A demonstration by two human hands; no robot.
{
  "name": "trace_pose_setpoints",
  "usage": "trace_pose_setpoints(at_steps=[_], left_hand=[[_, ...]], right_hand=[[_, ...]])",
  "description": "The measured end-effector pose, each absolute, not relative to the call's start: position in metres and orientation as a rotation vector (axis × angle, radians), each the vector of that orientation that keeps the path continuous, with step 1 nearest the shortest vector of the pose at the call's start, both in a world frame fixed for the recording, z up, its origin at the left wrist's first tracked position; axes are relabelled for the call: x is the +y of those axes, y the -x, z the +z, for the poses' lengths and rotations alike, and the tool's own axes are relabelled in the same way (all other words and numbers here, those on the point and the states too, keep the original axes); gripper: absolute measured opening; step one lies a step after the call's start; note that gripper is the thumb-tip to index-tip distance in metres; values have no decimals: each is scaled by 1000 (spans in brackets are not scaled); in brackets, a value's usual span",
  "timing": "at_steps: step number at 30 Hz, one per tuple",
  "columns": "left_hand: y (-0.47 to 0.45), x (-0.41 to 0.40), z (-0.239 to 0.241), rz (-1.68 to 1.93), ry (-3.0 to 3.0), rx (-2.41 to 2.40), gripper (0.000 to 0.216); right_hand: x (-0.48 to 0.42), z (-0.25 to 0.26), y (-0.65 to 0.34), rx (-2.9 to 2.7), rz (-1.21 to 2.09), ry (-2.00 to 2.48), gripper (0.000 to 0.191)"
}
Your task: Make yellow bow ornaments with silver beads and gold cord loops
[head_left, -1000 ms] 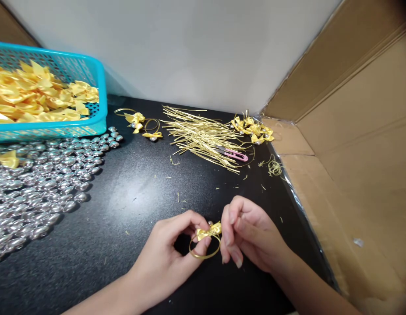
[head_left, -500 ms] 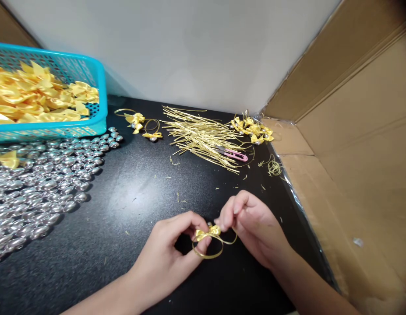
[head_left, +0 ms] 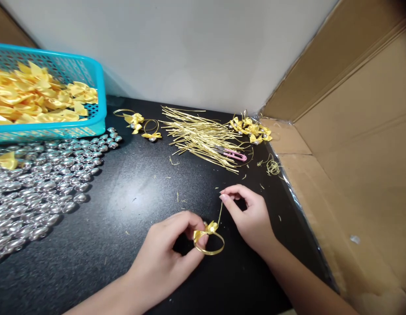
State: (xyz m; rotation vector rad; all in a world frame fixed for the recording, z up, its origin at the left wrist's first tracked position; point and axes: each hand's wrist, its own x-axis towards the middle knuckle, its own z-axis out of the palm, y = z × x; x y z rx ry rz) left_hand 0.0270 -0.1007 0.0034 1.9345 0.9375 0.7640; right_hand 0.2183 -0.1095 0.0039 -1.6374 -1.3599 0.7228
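Observation:
My left hand [head_left: 171, 249] pinches a small yellow ribbon bow [head_left: 206, 229] low over the black table [head_left: 130, 197]. A gold wire loop [head_left: 211, 245] hangs from the bow. From the bow a free end of gold wire [head_left: 220, 212] runs up to my right hand [head_left: 248, 214], whose thumb and forefinger are pinched on its tip, a little above and right of the bow.
A turquoise basket [head_left: 74, 127] of yellow bows stands at the back left above a spread of silver beads [head_left: 41, 183]. A heap of gold wire strips [head_left: 199, 135] with a pink clipper [head_left: 234, 154], finished bow rings [head_left: 252, 127] and a cardboard box wall [head_left: 354, 144] lie behind and right.
My right hand has moved up and away from the bow, drawing the gold wire end out straight. The loop under the bow has become smaller. My left hand stays in place.

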Motion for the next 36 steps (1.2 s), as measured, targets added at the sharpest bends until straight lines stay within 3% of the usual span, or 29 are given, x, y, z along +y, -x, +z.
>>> trace_pose_setpoints(at_steps=[4, 11, 18, 36], left_hand=[[-27, -100, 6, 789, -1978, 936, 10], [-28, -102, 2, 718, -1893, 952, 8], [-30, -100, 1, 715, -1843, 931, 9], [-32, -99, 2, 777, -1828, 817, 18]], right_hand=[[-109, 5, -218, -1351, 736, 1621, 5], [-115, 12, -218, -891, 1294, 1229, 9], [-122, 21, -217, -735, 1590, 827, 9], [-122, 20, -213, -711, 1619, 764, 8]])
